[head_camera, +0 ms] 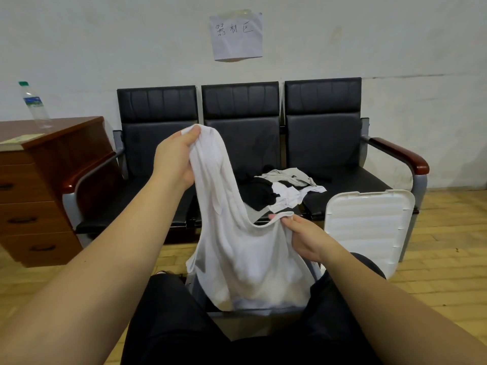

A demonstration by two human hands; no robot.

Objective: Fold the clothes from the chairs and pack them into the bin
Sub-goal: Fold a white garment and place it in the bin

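Garment in hand: I see a white sleeveless top [245, 254] hanging in the air between the two hands, over the person's lap and in front of the chairs [241, 143].
Left hand: the left hand [175, 159] is raised high, thumb and fingers pinching one shoulder strap bunched at the top.
Right hand: the right hand [303, 237] sits lower, its fingers curled round the edge of the neckline or armhole; I cannot tell which opening it is.
Weight: I judge it very light, since it hangs from two small pinches without strain.
Stiffness: soft and limp, it sags in a deep curve between the hands and the body droops in loose folds.
Slip: the thin knit looks matte, not slick, so a light pinch should hold.
Fragility: no risk of breakage, only stretching if pulled hard at the straps.
Where to hold: I would take both shoulder straps level, so the body hangs flat and square for folding.
Remaining clothes: a pile of black, white and grey pieces [282, 189] lies on the middle seat.
Bin: its grey rim [253, 312] shows just under the hanging hem, between the knees, interior hidden by the cloth.
Lid: the white lid [367, 230] leans upright against the right-hand seat.
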